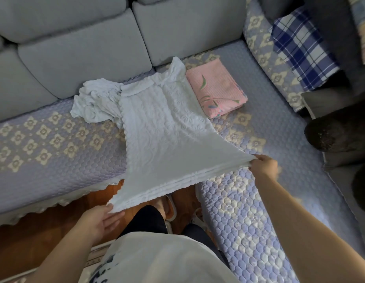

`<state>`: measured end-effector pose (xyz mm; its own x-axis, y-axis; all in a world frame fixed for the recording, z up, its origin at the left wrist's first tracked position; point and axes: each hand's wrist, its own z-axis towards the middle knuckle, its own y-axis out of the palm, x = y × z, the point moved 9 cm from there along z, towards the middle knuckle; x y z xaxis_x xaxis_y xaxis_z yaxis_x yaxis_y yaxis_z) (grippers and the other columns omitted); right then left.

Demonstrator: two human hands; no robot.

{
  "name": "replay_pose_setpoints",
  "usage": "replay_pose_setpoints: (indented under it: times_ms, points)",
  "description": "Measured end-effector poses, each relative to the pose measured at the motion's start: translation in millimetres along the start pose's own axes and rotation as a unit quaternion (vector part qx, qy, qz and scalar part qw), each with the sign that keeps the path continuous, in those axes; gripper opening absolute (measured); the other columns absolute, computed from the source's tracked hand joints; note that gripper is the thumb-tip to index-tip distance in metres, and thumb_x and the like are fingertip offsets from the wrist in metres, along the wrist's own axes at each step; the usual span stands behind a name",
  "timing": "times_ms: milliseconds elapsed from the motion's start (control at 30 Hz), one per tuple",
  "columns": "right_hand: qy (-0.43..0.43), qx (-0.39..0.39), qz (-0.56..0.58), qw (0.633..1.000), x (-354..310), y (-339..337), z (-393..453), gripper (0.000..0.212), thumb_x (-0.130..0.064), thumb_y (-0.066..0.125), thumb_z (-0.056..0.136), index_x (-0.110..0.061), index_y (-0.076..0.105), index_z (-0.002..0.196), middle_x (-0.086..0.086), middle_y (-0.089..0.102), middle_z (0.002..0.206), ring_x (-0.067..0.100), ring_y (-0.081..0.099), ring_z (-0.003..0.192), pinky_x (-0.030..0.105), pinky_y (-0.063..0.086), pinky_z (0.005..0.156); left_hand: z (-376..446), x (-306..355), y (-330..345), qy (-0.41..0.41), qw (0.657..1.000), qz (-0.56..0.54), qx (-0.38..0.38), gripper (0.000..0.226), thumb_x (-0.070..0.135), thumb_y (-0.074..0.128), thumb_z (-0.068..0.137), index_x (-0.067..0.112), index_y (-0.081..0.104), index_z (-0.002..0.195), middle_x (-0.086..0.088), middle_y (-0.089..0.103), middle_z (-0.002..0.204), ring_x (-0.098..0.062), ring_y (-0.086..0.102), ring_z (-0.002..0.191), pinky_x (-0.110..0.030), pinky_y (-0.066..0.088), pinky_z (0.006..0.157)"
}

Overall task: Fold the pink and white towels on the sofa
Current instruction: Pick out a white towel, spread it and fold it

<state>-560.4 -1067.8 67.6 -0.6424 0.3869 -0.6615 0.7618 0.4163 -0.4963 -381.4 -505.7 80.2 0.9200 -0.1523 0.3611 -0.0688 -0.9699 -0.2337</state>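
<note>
You are holding the white towel point(167, 127) by its two near corners, stretched out over the front edge of the sofa point(75, 48). Your left hand point(100, 219) at about 7 o'clock is pinching the near left corner between thumb and fingers, the other fingers lying loosely extended under the cloth. Your right hand point(263, 165) at about 4 o'clock is gripping the near right corner, fingers curled round the bunched edge. The towel is running from your hands up toward 12 o'clock, its far end lying on the quilted sofa cover point(45, 144) and rumpling against the back cushions. The near edge is hanging in the air between your hands, pulled taut. The pink towel point(216, 88) is lying already folded at about 1 o'clock, just beside the white towel's far right edge, touching or slightly tucked under it; cannot tell which. A crumpled white cloth point(94, 103) is sitting at about 11 o'clock, touching the towel's left side. A blue plaid cloth point(302, 48) is lying well apart at 2 o'clock on the side section. Your legs and slippers point(169, 207) are showing at 6 o'clock on the wooden floor point(34, 231).
</note>
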Motion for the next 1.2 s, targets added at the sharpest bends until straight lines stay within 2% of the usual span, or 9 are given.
replay_pose_setpoints:
  times_ms: [133,300,467,600,767,867,933,1067,1200]
  points:
    - [-0.045,0.052,-0.086,0.994,-5.8,-2.5,-7.0,0.026,0.004,0.055,0.081,-0.019,0.068,0.079,-0.001,0.062,0.069,0.025,0.060,0.069,0.036,0.054,0.061,0.2,-10.5,-2.4,-0.016,1.000,0.012,0.020,0.019,0.008,0.052,0.103,0.005,0.056,0.121,-0.017,0.071,0.102,-0.028,0.074,0.085,-0.039,0.056,0.071]
    - [-0.086,0.049,-0.193,0.976,-7.6,-1.3,-8.2,0.018,-0.001,0.053,0.083,-0.017,0.048,0.075,0.005,0.055,0.072,0.017,0.046,0.061,0.026,0.033,0.048,-0.5,-15.4,-5.6,-0.019,1.000,0.005,0.016,0.021,0.009,0.053,0.102,0.007,0.054,0.124,-0.016,0.070,0.110,-0.028,0.073,0.088,-0.038,0.056,0.070]
    - [-0.055,-0.204,-0.177,0.961,13.8,16.2,1.3,0.032,0.005,0.050,0.094,-0.015,0.057,0.117,0.012,0.064,0.096,0.025,0.063,0.072,0.033,0.051,0.057,2.5,-9.7,-17.8,0.004,0.999,-0.038,0.019,0.020,0.006,0.054,0.102,0.003,0.056,0.121,-0.017,0.070,0.109,-0.028,0.072,0.089,-0.041,0.055,0.079]
    - [0.077,-0.313,-0.017,0.946,34.6,12.2,1.3,0.036,0.017,0.053,0.090,-0.008,0.070,0.110,0.015,0.071,0.109,0.024,0.074,0.090,0.030,0.061,0.071,3.3,-2.8,-15.2,0.026,0.999,-0.040,-0.014,0.021,0.008,0.051,0.104,0.001,0.057,0.123,-0.018,0.071,0.112,-0.027,0.072,0.096,-0.040,0.053,0.084]
    - [0.044,-0.197,-0.071,0.977,32.2,6.4,4.1,0.032,0.015,0.044,0.093,-0.004,0.070,0.091,0.020,0.070,0.094,0.031,0.070,0.072,0.036,0.062,0.063,1.8,-10.7,-7.7,0.016,1.000,0.003,-0.001,0.022,0.009,0.052,0.104,0.000,0.055,0.124,-0.018,0.072,0.111,-0.027,0.076,0.089,-0.038,0.058,0.074]
    - [-0.043,-0.085,-0.155,0.983,18.5,1.4,1.3,0.026,0.007,0.043,0.091,-0.012,0.059,0.082,0.014,0.065,0.076,0.032,0.065,0.065,0.047,0.061,0.066,-1.6,-0.6,-19.3,0.073,0.991,0.055,0.103,0.020,0.012,0.051,0.104,0.002,0.057,0.120,-0.015,0.073,0.103,-0.021,0.077,0.075,-0.031,0.059,0.061]
    - [-0.086,-0.023,-0.199,0.976,12.6,-3.4,-2.3,0.016,-0.003,0.047,0.086,-0.018,0.054,0.089,0.006,0.059,0.072,0.029,0.062,0.066,0.040,0.057,0.061,-6.5,16.1,-20.6,0.129,0.974,0.099,0.159,0.022,0.013,0.050,0.104,0.002,0.060,0.120,-0.009,0.073,0.093,-0.017,0.075,0.068,-0.030,0.058,0.056]
    - [0.096,-0.046,0.005,0.994,29.3,7.2,-9.2,0.021,0.002,0.038,0.091,0.007,0.057,0.090,0.018,0.067,0.065,0.026,0.068,0.046,0.037,0.060,0.057,-10.8,10.3,-6.6,0.029,0.990,-0.066,0.123,0.018,0.001,0.044,0.102,-0.001,0.055,0.116,-0.020,0.066,0.101,-0.030,0.069,0.079,-0.032,0.059,0.048]
    - [0.115,-0.055,0.102,0.987,-14.8,3.3,-27.1,0.031,0.000,0.024,0.093,0.003,0.053,0.086,0.021,0.068,0.067,0.030,0.070,0.050,0.037,0.060,0.050,-35.8,57.9,14.1,0.068,0.953,-0.296,0.010,0.039,0.004,0.040,0.106,0.006,0.041,0.145,-0.015,0.051,0.142,-0.033,0.060,0.117,-0.039,0.054,0.098]
